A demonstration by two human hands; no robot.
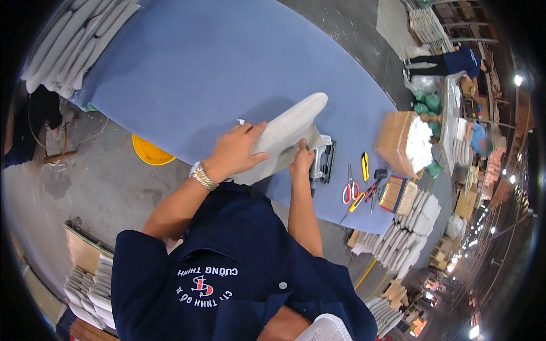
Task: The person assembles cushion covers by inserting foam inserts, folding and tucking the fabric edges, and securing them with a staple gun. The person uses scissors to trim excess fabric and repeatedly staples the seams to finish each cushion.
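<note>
A light grey, fabric-covered seat pad (pixel 287 128) is tilted up on edge above the blue-topped table, close to my body. My left hand (pixel 242 149) grips its left side, thumb against the near face. On the right, my right hand (pixel 301 159) pinches the pad's lower edge, where a loose flap of material shows. Just beyond that hand lies a black and silver staple gun (pixel 324 162), partly hidden behind the wrist. A small white scrap (pixel 240 121) is on the table beside my left fingers.
Red-handled scissors (pixel 351 190), a yellow cutter (pixel 364 161) and a yellow screwdriver (pixel 356 203) lie to the right. A cardboard box (pixel 392 142) holds white stuffing. Grey pads (pixel 79 42) are stacked at the far left. A yellow tub (pixel 151 150) stands below the table edge.
</note>
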